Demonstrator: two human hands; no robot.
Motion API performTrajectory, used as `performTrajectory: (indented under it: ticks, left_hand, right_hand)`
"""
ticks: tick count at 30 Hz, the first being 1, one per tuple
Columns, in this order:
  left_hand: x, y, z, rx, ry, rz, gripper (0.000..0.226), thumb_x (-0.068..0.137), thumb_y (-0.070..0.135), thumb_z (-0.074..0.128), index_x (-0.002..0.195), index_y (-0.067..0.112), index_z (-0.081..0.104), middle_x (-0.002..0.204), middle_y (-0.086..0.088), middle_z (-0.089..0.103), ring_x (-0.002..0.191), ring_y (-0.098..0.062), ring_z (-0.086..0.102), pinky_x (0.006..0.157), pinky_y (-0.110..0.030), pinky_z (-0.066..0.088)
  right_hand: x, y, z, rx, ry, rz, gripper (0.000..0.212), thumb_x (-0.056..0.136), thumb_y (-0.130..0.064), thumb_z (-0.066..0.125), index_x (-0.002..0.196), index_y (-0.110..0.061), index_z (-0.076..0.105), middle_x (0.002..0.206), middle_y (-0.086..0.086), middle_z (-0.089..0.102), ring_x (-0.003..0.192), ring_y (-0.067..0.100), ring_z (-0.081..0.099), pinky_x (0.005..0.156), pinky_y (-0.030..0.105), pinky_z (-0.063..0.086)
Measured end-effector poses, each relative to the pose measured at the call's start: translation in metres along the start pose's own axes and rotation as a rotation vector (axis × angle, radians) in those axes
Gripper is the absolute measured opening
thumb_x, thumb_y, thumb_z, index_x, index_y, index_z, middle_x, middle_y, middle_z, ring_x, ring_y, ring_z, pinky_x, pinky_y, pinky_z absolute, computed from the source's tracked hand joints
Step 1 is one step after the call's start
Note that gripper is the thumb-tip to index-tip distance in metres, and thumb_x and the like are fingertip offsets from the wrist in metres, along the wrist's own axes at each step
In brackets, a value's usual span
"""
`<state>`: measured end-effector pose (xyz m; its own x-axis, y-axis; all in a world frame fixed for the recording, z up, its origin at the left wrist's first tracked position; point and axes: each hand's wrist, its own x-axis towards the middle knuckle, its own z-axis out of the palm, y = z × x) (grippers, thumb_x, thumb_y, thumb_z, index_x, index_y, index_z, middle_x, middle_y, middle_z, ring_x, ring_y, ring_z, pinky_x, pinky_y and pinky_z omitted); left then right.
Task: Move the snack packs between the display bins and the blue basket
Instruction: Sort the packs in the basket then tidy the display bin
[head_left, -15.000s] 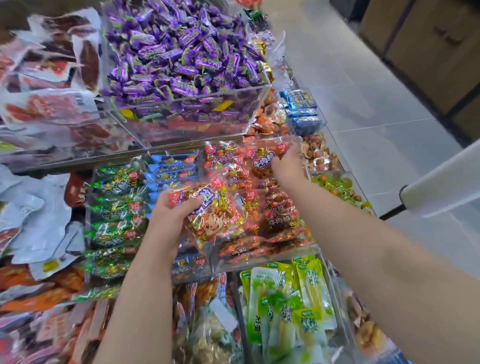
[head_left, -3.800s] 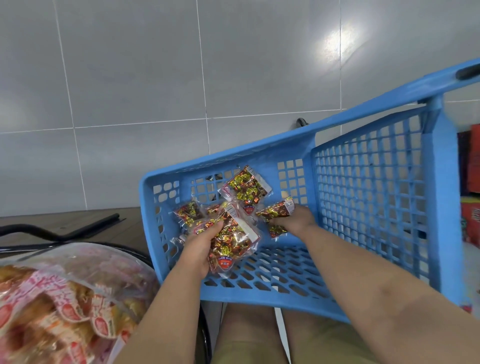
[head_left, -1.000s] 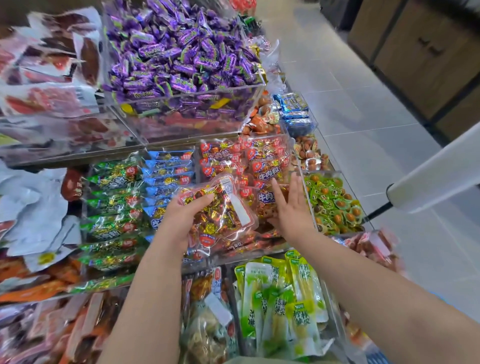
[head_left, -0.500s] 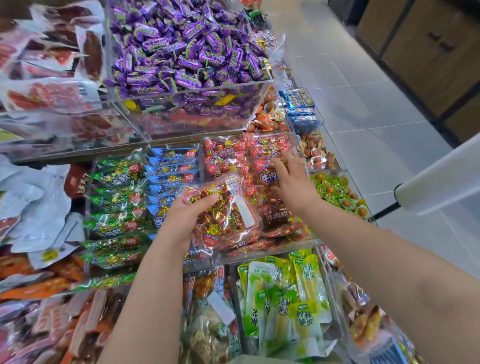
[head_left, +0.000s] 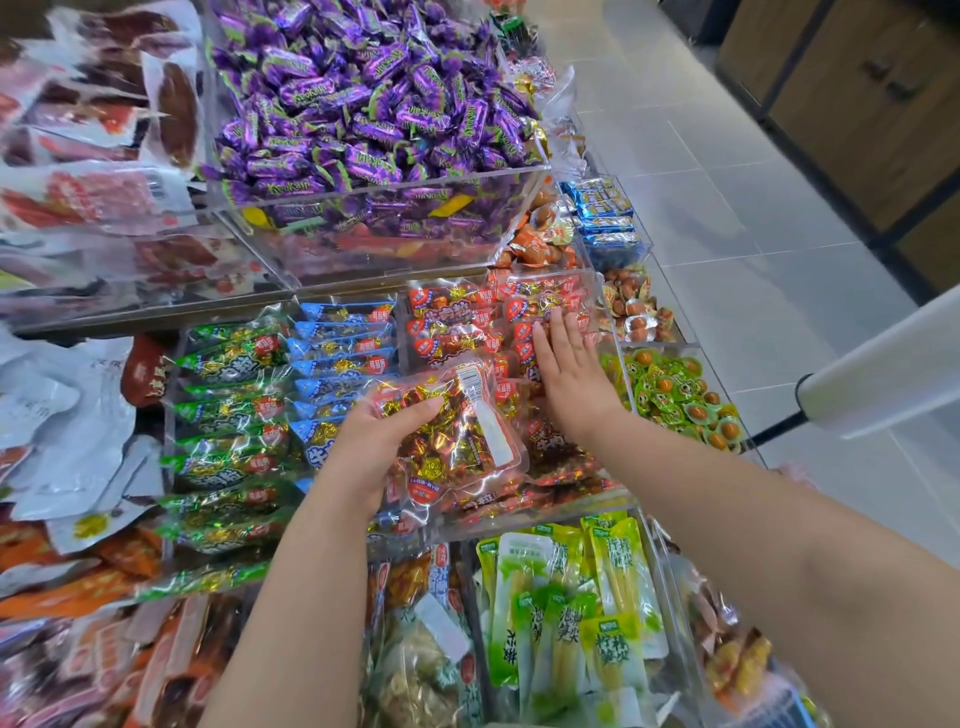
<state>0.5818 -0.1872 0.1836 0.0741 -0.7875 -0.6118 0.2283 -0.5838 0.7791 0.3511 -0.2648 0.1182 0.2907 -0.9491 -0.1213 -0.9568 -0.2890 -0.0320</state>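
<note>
Left hand (head_left: 376, 447) raised over the middle of the display, forearm coming up from the lower edge of view; fingers curled round the left edge of a clear snack pack (head_left: 462, 431) of gold and red wrapped pieces, thumb tip pressed on its top face. Pack held tilted, white label strip toward the right, above the join between the blue packs (head_left: 343, 353) and the red packs (head_left: 452, 317). Right hand (head_left: 569, 374) reaches further back, palm down, fingers straight and close together, laid flat on the red packs in the right-hand part of the clear bin (head_left: 571, 499); it grips nothing. Right forearm crosses the frame from the lower right and hides part of the bins there. Green packs (head_left: 228, 405) lie in a column left of the blue ones. Behind, on a higher level, a clear tub heaped with purple sweets (head_left: 374, 104). Near edge: yellow-green packs (head_left: 571, 597) standing in their own bin. Right of the red packs, small green-wrapped snacks (head_left: 670, 395). A white roll (head_left: 883, 374) on a dark rod juts in from the right over the tiled floor (head_left: 727, 208)
</note>
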Motion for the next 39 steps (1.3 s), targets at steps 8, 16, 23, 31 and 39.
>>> performTrajectory:
  ticks: [8, 16, 23, 31, 39]
  left_hand:
    - [-0.005, 0.003, 0.008, 0.032, 0.007, 0.013, 0.115, 0.041, 0.039, 0.093, 0.14, 0.021, 0.038, 0.123, -0.013, 0.063, 0.1, -0.033, 0.068, 0.082, -0.055, 0.056]
    - [-0.015, -0.001, 0.03, 0.074, 0.098, 0.086, 0.12, 0.03, 0.053, 0.093, 0.136, 0.022, 0.045, 0.135, -0.009, 0.057, 0.114, -0.029, 0.061, 0.09, -0.057, 0.051]
    - [-0.017, 0.0, 0.026, 0.045, 0.191, -0.038, 0.089, 0.077, 0.077, 0.047, 0.151, 0.035, 0.018, 0.157, -0.002, 0.027, 0.14, -0.033, 0.033, 0.108, -0.061, 0.031]
    - [-0.029, -0.003, 0.025, -0.111, -0.076, -0.093, 0.084, 0.064, 0.043, 0.079, 0.136, 0.016, 0.046, 0.117, -0.014, 0.068, 0.098, -0.036, 0.069, 0.074, -0.055, 0.056]
    - [-0.029, -0.002, 0.026, -0.031, -0.054, 0.124, 0.041, 0.068, 0.021, 0.083, 0.102, 0.025, 0.06, 0.088, 0.0, 0.076, 0.081, -0.021, 0.074, 0.062, -0.041, 0.059]
  right_hand:
    - [-0.038, -0.009, -0.02, 0.593, 0.311, 0.073, 0.054, 0.088, -0.023, 0.06, 0.139, -0.021, 0.042, 0.143, 0.003, 0.035, 0.139, 0.02, 0.021, 0.117, 0.037, 0.015]
    - [-0.088, -0.049, -0.053, 1.262, -0.204, 0.231, 0.051, 0.066, -0.045, 0.079, 0.109, -0.027, 0.058, 0.103, -0.003, 0.062, 0.09, 0.015, 0.063, 0.083, 0.037, 0.054]
    - [-0.097, -0.035, -0.064, 1.054, 0.642, 0.119, 0.035, 0.079, -0.011, 0.071, 0.097, -0.04, 0.062, 0.091, -0.016, 0.062, 0.084, -0.001, 0.055, 0.073, 0.014, 0.045]
    - [-0.11, -0.038, -0.042, 0.603, 0.745, -0.484, 0.024, 0.095, -0.02, 0.054, 0.092, -0.012, 0.077, 0.088, 0.008, 0.07, 0.082, 0.02, 0.059, 0.073, 0.025, 0.053]
    - [-0.12, -0.024, -0.06, 1.14, 0.145, -0.157, 0.044, 0.081, -0.039, 0.057, 0.124, -0.044, 0.051, 0.136, -0.021, 0.037, 0.127, -0.003, 0.036, 0.106, 0.027, 0.031]
